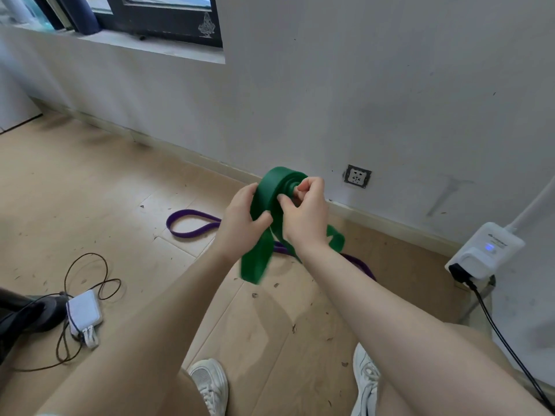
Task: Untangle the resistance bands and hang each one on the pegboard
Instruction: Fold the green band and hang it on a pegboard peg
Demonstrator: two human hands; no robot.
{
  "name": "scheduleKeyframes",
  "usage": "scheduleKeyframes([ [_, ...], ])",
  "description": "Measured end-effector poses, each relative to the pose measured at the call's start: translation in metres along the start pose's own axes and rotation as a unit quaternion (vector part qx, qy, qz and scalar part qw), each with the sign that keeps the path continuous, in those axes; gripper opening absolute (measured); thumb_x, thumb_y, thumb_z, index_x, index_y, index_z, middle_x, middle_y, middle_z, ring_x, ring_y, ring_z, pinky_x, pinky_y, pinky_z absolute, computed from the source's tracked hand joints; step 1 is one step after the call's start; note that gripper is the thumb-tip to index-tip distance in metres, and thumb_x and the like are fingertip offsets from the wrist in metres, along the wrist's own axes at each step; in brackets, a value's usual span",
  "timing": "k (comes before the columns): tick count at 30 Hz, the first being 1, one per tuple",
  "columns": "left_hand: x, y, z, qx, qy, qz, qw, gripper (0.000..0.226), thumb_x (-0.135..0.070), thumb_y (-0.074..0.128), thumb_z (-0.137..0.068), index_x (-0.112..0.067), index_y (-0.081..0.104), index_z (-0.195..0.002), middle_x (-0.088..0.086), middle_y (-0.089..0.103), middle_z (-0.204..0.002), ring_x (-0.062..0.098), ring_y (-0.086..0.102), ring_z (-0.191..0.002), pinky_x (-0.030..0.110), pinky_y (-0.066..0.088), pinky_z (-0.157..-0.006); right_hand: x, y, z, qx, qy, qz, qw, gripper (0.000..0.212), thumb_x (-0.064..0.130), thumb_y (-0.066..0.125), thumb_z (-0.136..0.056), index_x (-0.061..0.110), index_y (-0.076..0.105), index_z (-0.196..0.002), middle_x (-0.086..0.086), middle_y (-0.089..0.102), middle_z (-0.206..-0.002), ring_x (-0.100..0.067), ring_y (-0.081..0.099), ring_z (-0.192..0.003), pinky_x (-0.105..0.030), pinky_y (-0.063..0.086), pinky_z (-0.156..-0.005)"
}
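A wide green resistance band (271, 187) is partly wound into a roll in mid-air in front of me. My left hand (240, 219) grips the roll's outer side, thumb across the strap. My right hand (303, 211) pinches the coiled centre with thumb and fingers. Loose green ends hang below both hands, blurred. A purple resistance band (192, 225) lies on the wood floor under my hands, looping left and trailing right behind my right forearm. No pegboard is in view.
A white wall with a socket (357, 176) faces me. A white power strip (486, 250) with a black cable leans at the right. A white charger (84, 313) and brown cord lie at the left beside a dark object. My white shoes (210, 382) stand below.
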State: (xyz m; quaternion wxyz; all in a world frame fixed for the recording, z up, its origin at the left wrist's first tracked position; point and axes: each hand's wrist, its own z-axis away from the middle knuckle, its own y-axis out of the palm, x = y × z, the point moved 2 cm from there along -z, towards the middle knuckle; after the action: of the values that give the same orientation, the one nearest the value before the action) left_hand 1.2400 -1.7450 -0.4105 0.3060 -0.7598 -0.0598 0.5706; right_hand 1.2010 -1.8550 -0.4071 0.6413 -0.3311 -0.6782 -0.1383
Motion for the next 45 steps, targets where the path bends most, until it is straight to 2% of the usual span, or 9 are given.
scheduleKeyframes([
  [9,0.001,-0.005,-0.006,0.094,-0.068,0.112,0.987,0.037,-0.029,0.057,-0.091,-0.022,0.048,-0.126,-0.002,0.064,-0.109,0.015,0.065,-0.095,0.037,0.056,-0.083,0.005,0.004,0.009,0.085,0.066,-0.05,0.993,0.009,0.01,0.042,-0.095,0.019,0.039,-0.094,0.004,0.05,-0.086,-0.013,0.05,-0.081,-0.026,0.043,-0.071],
  [15,-0.014,-0.032,-0.027,0.021,-0.04,0.043,0.998,0.044,-0.021,0.067,-0.082,-0.016,0.049,-0.122,0.0,0.063,-0.109,0.02,0.064,-0.095,0.044,0.056,-0.082,0.041,-0.014,-0.003,0.341,0.015,-0.034,0.939,0.03,-0.008,0.038,-0.09,0.018,0.035,-0.105,-0.003,0.041,-0.124,-0.01,0.038,-0.113,-0.016,0.039,-0.087],
  [17,-0.025,-0.039,-0.036,0.023,-0.009,0.031,0.999,0.041,-0.019,0.066,-0.082,-0.017,0.052,-0.121,0.0,0.064,-0.107,0.019,0.064,-0.092,0.043,0.056,-0.08,0.052,-0.029,-0.014,0.378,-0.013,0.006,0.926,0.027,-0.002,0.042,-0.092,0.018,0.04,-0.109,-0.004,0.047,-0.128,-0.013,0.046,-0.119,-0.027,0.044,-0.094],
  [22,-0.052,-0.048,-0.06,0.085,0.054,-0.056,0.993,0.036,-0.015,0.063,-0.084,-0.019,0.056,-0.119,-0.001,0.066,-0.098,0.016,0.065,-0.087,0.034,0.056,-0.08,0.08,-0.072,-0.058,0.163,-0.174,0.158,0.958,0.008,0.026,0.063,-0.088,0.023,0.055,-0.091,0.006,0.065,-0.089,-0.014,0.061,-0.083,-0.031,0.05,-0.077],
  [26,-0.067,-0.052,-0.079,0.161,0.094,-0.068,0.98,0.035,-0.013,0.064,-0.084,-0.025,0.058,-0.116,-0.004,0.067,-0.097,0.012,0.066,-0.088,0.034,0.054,-0.085,0.083,-0.063,-0.082,0.305,-0.145,0.21,0.917,0.034,0.026,0.069,-0.082,0.023,0.046,-0.107,0.001,0.048,-0.135,-0.015,0.042,-0.123,-0.03,0.032,-0.101],
  [31,-0.072,-0.055,-0.113,0.158,0.114,-0.01,0.981,0.042,-0.012,0.07,-0.08,-0.026,0.051,-0.114,-0.004,0.068,-0.096,0.012,0.067,-0.084,0.033,0.056,-0.083,0.077,-0.045,-0.111,0.331,-0.14,0.138,0.923,0.037,0.018,0.072,-0.08,0.03,0.037,-0.086,-0.001,0.058,-0.084,-0.022,0.055,-0.074,-0.038,0.047,-0.073],
  [34,-0.066,-0.053,-0.138,0.144,0.081,0.084,0.983,0.037,-0.008,0.071,-0.079,-0.025,0.046,-0.101,0.002,0.07,-0.093,0.021,0.068,-0.078,0.04,0.057,-0.078,0.076,-0.042,-0.138,0.302,-0.158,0.138,0.93,0.034,0.019,0.072,-0.079,0.028,0.04,-0.087,-0.01,0.062,-0.087,-0.031,0.06,-0.083,-0.045,0.049,-0.08],
  [38,-0.089,-0.059,-0.182,0.119,0.117,0.135,0.977,0.022,-0.006,0.066,-0.082,-0.017,0.049,-0.092,0.014,0.069,-0.088,0.023,0.064,-0.073,0.038,0.054,-0.074,0.106,-0.048,-0.18,0.283,-0.156,0.073,0.944,0.028,0.014,0.07,-0.082,0.022,0.045,-0.091,0.004,0.062,-0.079,-0.008,0.06,-0.066,-0.024,0.048,-0.064],
  [45,-0.215,-0.127,-0.237,0.134,0.167,0.055,0.975,0.017,-0.023,0.062,-0.086,-0.022,0.045,-0.089,0.002,0.064,-0.075,0.016,0.052,-0.059,0.035,0.046,-0.061,0.25,-0.091,-0.213,0.22,-0.162,0.147,0.951,0.034,0.015,0.072,-0.079,0.021,0.045,-0.098,0.011,0.058,-0.08,0.004,0.054,-0.061,-0.013,0.041,-0.061],
])
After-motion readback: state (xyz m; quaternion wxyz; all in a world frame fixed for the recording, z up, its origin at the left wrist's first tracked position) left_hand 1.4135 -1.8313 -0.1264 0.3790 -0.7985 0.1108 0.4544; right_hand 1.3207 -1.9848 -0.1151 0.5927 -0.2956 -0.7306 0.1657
